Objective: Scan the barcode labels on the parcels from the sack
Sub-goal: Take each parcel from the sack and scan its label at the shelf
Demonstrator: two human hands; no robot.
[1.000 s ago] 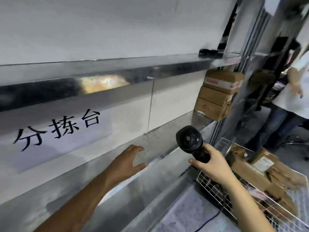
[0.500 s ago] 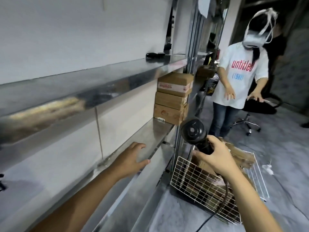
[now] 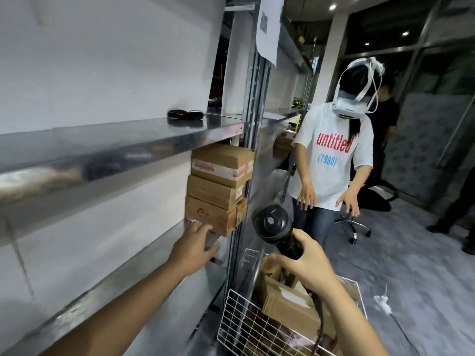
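Note:
My right hand grips the handle of a black barcode scanner, its round head turned up toward me and its cable hanging past my wrist. My left hand reaches out with relaxed fingers over the lower steel shelf, fingertips close to the bottom box of a stack of three cardboard parcels at the shelf's right end. More cardboard parcels lie in a white wire basket below my right hand. No sack is in view.
An upper steel shelf carries a small black object. Steel uprights stand right of the stack. A person in a white T-shirt with a headset stands beyond the basket; another person in black and an office chair base are behind.
My view has swung right, away from the sign on the wall toward the box stack and the basket. My left hand has moved along the shelf close to the stacked parcels; the scanner stays in my right hand.

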